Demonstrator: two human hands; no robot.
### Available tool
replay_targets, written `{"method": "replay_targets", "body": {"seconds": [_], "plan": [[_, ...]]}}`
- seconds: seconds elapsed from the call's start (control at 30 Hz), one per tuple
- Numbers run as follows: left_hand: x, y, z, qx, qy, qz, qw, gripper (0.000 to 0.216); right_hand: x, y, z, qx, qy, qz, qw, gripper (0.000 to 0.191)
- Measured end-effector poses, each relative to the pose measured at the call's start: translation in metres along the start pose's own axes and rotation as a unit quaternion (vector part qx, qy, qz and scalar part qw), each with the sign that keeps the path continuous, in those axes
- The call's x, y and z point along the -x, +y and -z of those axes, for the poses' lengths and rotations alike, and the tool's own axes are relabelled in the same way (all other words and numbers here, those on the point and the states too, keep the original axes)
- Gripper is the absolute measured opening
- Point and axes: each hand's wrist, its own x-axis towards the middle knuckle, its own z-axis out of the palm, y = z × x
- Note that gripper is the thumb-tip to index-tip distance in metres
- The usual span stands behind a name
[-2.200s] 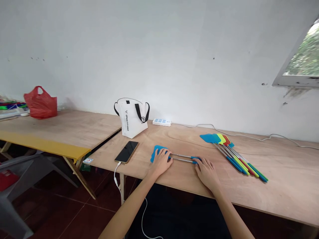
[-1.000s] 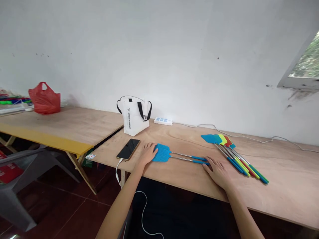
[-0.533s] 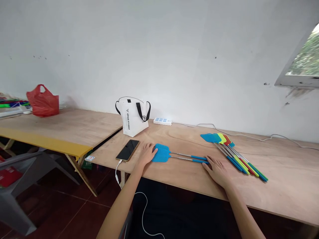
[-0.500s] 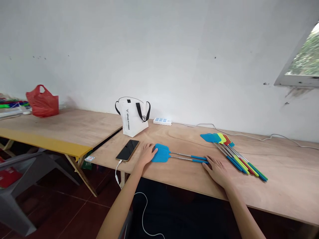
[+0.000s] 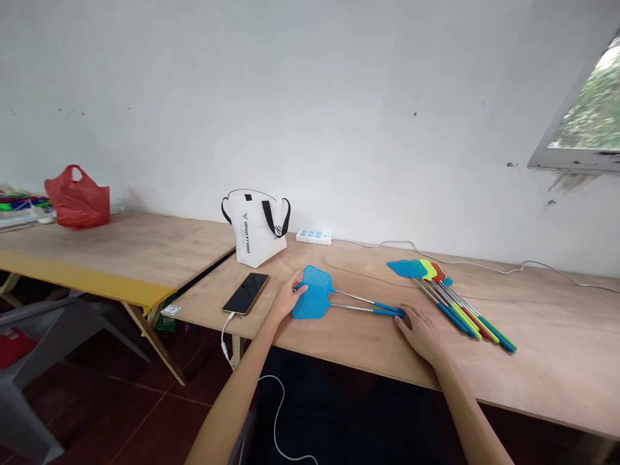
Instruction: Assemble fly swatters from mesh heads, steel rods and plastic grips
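Observation:
Two blue fly swatters with telescopic metal shafts lie side by side near the front edge of the plywood table. My left hand grips the left edge of the upper swatter's head and tilts it up off the table. My right hand rests flat with fingers spread, its fingertips touching the blue handle ends. Right of that hand lies a fanned bundle of swatters in blue, yellow-green and red.
A black phone on a white cable lies left of my left hand. Behind stand a white tote bag and a white power strip. A red plastic bag sits on the neighbouring table.
My hands slid apart from the swatters' middle to the ends. In the last half second my left hand lifted and tilted one swatter head; my right hand stayed put.

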Motion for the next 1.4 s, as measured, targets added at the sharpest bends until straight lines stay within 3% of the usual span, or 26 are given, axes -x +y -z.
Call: {"method": "replay_targets", "body": {"seconds": [0.37, 0.7, 0.9, 1.07, 1.2, 1.4], "plan": [[0.001, 0.014, 0.000, -0.023, 0.047, -0.021, 0.998, 0.050, 0.000, 0.001, 0.003, 0.000, -0.034, 0.023, 0.999, 0.044], [0.003, -0.007, -0.001, -0.096, -0.013, 0.022, 0.995, 0.041, 0.001, 0.000, 0.003, 0.013, -0.030, 0.029, 0.999, 0.045], [0.006, 0.004, -0.001, -0.136, -0.006, 0.007, 0.991, 0.051, 0.001, -0.002, 0.004, 0.016, -0.034, 0.023, 0.999, 0.045], [0.007, 0.011, -0.001, -0.180, 0.006, 0.015, 0.984, 0.047, 0.001, -0.003, 0.004, 0.020, -0.035, 0.025, 0.999, 0.043], [0.006, 0.013, 0.001, -0.153, 0.010, 0.010, 0.988, 0.047, 0.002, -0.003, 0.004, 0.012, -0.035, 0.024, 0.999, 0.040], [0.006, 0.031, 0.000, -0.021, 0.047, -0.026, 0.998, 0.046, 0.001, -0.011, 0.014, -0.022, -0.042, 0.048, 0.998, 0.035]]}}
